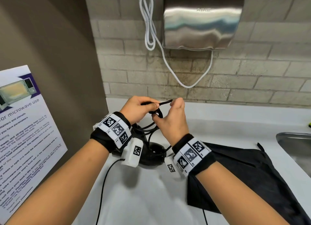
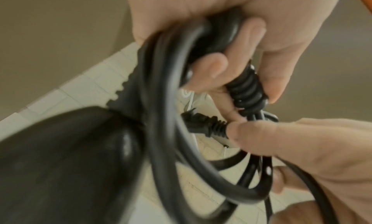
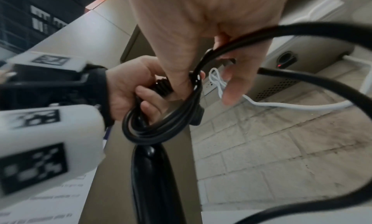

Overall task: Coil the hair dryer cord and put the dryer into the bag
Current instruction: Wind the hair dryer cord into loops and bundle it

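Coiling step in hand. Left hand is curled round the gathered loops of the black cord together with the ribbed collar where the cord leaves the hair dryer; fingers wrapped tight over the bundle. Judged reason: this hand works as the fixed anchor, so the finished loops cannot spring apart while more cord is laid on.

Right hand pinches a stretch of cord between thumb and the other fingers and holds it against the bundle, just beside the left hand. In the right wrist view a long free run of cord sweeps out from this hand in a wide arc. So the coil is only part made.

Hair dryer: black body below and between the wrists, over the white table. Whether it rests on the table or hangs from the held cord, cannot tell; the wrist bands cover the contact. A small black plug-like end shows beyond the loops in the left wrist view; what it belongs to is unclear.

Slack cord trails across the table toward the near edge, at left.

Containers: the black bag lies flat on the table to the right, under the right forearm, collapsed. Mouth not visible; nothing seen inside. Dryer not yet in it. A steel sink at far right, contents out of view.

Risk noted: the loose tail may snag on the dryer body when pulled in.
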A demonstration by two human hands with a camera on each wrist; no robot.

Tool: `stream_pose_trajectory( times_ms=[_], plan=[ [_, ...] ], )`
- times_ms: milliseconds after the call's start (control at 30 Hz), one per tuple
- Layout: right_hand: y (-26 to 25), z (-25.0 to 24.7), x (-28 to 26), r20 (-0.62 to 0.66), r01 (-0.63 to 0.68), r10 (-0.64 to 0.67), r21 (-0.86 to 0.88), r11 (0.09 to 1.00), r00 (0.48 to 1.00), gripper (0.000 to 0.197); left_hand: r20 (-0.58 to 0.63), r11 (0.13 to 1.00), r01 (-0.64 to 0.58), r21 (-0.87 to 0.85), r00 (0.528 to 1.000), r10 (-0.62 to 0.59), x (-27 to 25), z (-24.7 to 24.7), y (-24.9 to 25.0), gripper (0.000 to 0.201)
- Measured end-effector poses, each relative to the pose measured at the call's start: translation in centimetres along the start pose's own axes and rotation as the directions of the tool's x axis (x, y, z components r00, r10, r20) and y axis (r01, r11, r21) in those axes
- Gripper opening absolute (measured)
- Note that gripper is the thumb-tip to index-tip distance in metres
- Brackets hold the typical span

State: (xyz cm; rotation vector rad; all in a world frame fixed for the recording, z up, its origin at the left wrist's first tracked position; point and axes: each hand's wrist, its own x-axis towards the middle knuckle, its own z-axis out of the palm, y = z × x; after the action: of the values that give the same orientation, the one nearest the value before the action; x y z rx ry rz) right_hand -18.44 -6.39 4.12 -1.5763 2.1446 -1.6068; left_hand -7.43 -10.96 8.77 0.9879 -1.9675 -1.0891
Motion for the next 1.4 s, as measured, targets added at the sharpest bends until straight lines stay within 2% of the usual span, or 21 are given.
stream_pose_trajectory(
  times_ms=[100, 167, 267, 367, 433, 500, 533, 567, 633, 733, 833, 900, 933, 1000, 1033, 1067, 1167, 1200, 1233, 1267, 1400],
  plan=[
    [0.0, 0.4, 0.4, -0.08, 0.051, -0.069, -0.209, 0.977, 0.994, 0.068, -0.006, 1.0, -0.012, -0.029, 1.0, 0.012, 0.2, 0.1, -0.2, 0.021],
    [0.1, 0.7, 0.8, 0.01, 0.122, -0.122, -0.183, 0.976, 0.992, 0.072, 0.011, 0.998, -0.042, -0.048, 0.999, 0.042, 0.1, 0.3, -0.1, 0.022],
    [0.5, 1.2, 1.8, 0.174, 0.094, -0.111, 0.105, 0.99, 0.979, 0.043, 0.019, 0.994, -0.079, -0.077, 0.997, 0.081, 0.2, 0.7, -0.1, 0.023],
    [0.6, 1.1, 2.3, 0.162, 0.02, -0.047, 0.168, 0.986, 0.986, 0.004, 0.031, 0.994, -0.084, -0.067, 0.996, 0.086, 0.3, 0.5, -0.4, 0.018],
    [0.5, 0.5, 2.0, 0.176, -0.026, 0.029, -0.018, 0.999, 0.984, 0.013, 0.062, 0.995, -0.103, -0.007, 0.993, 0.104, 0.6, 0.2, -0.8, 0.015],
    [0.9, -0.1, 1.7, 0.151, 0.084, -0.029, -0.376, 0.923, 0.988, 0.025, 0.083, 0.991, -0.119, 0.055, 0.99, 0.114, 0.7, 0.0, -1.3, 0.013],
    [1.1, -0.4, 1.7, 0.173, 0.165, -0.096, -0.446, 0.88, 0.98, 0.028, 0.085, 0.99, -0.12, 0.069, 0.99, 0.114, 0.7, -0.1, -1.5, 0.013],
    [1.3, -0.6, 1.9, 0.223, 0.232, -0.144, -0.441, 0.867, 0.964, 0.028, 0.085, 0.99, -0.119, 0.075, 0.99, 0.112, 0.7, -0.2, -1.7, 0.013],
    [1.8, -1.6, 2.1, 0.361, 0.269, -0.164, -0.263, 0.927, 0.918, 0.024, 0.084, 0.992, -0.109, 0.063, 0.991, 0.103, 0.7, -0.3, -1.7, 0.012],
    [2.9, -3.1, 2.7, 0.489, 0.08, -0.146, 0.154, 0.985, 0.86, 0.025, 0.067, 0.994, -0.092, 0.066, 0.994, 0.087, 0.7, -0.5, -1.4, 0.011],
    [3.8, -4.0, 3.0, 0.633, -0.252, -0.101, 0.444, 0.86, 0.768, 0.015, 0.06, 0.996, -0.09, -0.001, 0.994, 0.09, 0.4, -0.4, -0.7, 0.013],
    [4.1, -3.9, 3.2, 0.634, -0.42, 0.034, 0.469, 0.777, 0.772, 0.019, 0.057, 0.995, -0.079, -0.063, 0.995, 0.082, 0.2, -0.4, -0.5, 0.018],
    [4.1, -3.7, 3.1, 0.599, -0.445, 0.099, 0.463, 0.767, 0.795, 0.026, 0.054, 0.993, -0.072, -0.092, 0.996, 0.077, 0.2, -0.5, -0.4, 0.019],
    [4.1, -3.2, 3.1, 0.558, -0.407, 0.126, 0.413, 0.815, 0.82, 0.024, 0.057, 0.991, -0.06, -0.118, 0.996, 0.067, 0.1, -0.7, -0.4, 0.021],
    [4.4, -2.6, 3.2, 0.584, -0.346, 0.084, 0.354, 0.869, 0.807, 0.026, 0.064, 0.991, -0.055, -0.122, 0.996, 0.063, 0.1, -0.8, -0.5, 0.021],
    [4.3, -2.1, 3.1, 0.642, -0.264, 0.017, 0.29, 0.92, 0.766, 0.029, 0.069, 0.99, -0.052, -0.127, 0.996, 0.061, 0.0, -0.8, -0.5, 0.021],
    [3.6, -0.7, 2.5, 0.836, -0.05, -0.17, 0.229, 0.972, 0.522, 0.038, 0.067, 0.988, -0.055, -0.146, 0.996, 0.065, 0.2, -1.1, -0.7, 0.018],
    [3.1, -0.6, 2.1, 0.858, -0.045, -0.192, 0.242, 0.969, 0.477, 0.04, 0.067, 0.988, -0.051, -0.145, 0.996, 0.062, 0.2, -1.2, -0.8, 0.015],
    [2.6, -0.5, 1.8, 0.867, -0.062, -0.197, 0.252, 0.966, 0.459, 0.04, 0.064, 0.989, -0.05, -0.138, 0.996, 0.059, 0.3, -1.3, -1.1, 0.015],
    [2.2, -0.4, 1.6, 0.859, -0.049, -0.201, 0.253, 0.966, 0.47, 0.04, 0.06, 0.99, -0.047, -0.13, 0.997, 0.055, 0.4, -1.4, -1.3, 0.017],
    [2.1, 0.0, 2.3, 0.719, 0.125, -0.231, 0.198, 0.972, 0.655, 0.025, 0.059, 0.99, -0.02, -0.143, 0.998, 0.028, 0.2, -1.6, -1.7, 0.017]
  ],
)
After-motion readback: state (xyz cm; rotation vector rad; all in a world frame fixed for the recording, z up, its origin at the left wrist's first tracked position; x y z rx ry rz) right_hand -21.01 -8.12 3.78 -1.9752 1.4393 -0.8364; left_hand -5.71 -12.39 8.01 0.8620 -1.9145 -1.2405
